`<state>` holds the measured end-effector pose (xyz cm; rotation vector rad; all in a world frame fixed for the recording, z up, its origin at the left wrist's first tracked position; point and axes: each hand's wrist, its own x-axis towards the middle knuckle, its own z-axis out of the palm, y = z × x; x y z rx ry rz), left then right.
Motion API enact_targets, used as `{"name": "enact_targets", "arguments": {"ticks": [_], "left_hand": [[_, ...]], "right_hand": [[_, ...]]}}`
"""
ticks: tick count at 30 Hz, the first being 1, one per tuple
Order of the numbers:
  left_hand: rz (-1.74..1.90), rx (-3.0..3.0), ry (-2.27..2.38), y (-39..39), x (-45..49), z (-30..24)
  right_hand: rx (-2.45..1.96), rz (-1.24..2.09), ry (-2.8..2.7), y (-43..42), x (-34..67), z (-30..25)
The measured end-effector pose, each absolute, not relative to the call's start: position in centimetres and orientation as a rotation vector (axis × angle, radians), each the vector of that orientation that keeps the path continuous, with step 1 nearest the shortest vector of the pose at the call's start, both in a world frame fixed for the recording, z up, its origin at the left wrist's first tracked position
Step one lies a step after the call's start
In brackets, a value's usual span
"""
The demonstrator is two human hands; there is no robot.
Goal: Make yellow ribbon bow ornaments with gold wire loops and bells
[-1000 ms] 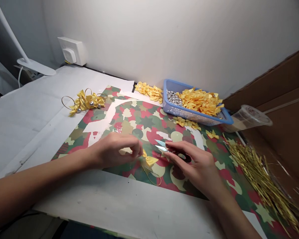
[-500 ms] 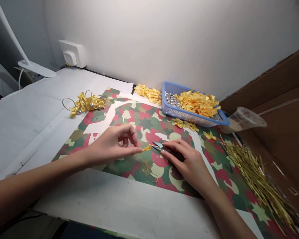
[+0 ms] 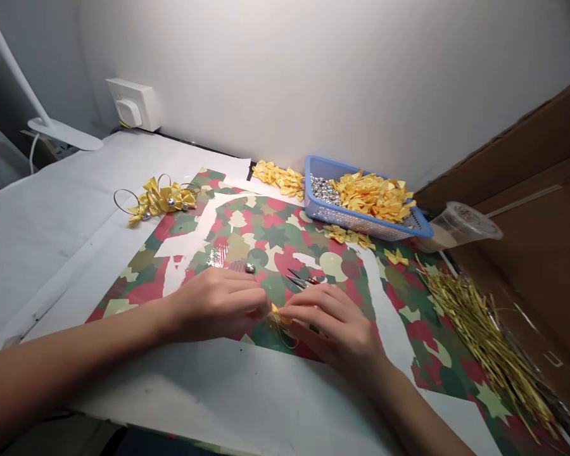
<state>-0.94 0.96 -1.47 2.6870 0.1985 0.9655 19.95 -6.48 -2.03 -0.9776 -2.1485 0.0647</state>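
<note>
Yellow bow (image 3: 281, 315) between both hands (image 3: 216, 305)

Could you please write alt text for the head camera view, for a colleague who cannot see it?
The left hand and right hand pinch a small yellow ribbon bow together over green-and-red patterned paper. Small snips lie just beyond them, and a blue plastic basket holds loose yellow bows and silver beads.

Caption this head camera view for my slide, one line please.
Left hand and right hand hold a yellow satin bow near thread snips.
</note>
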Motion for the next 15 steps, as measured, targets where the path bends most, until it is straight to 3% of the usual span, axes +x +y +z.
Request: {"name": "enact_targets", "arguments": {"ticks": [15], "left_hand": [[0.959,2.668,0.279,0.86,-0.73,-1.12]], "right_hand": [[-0.924,0.169,-2.093,-7.23,19.83,-1.39]]}}
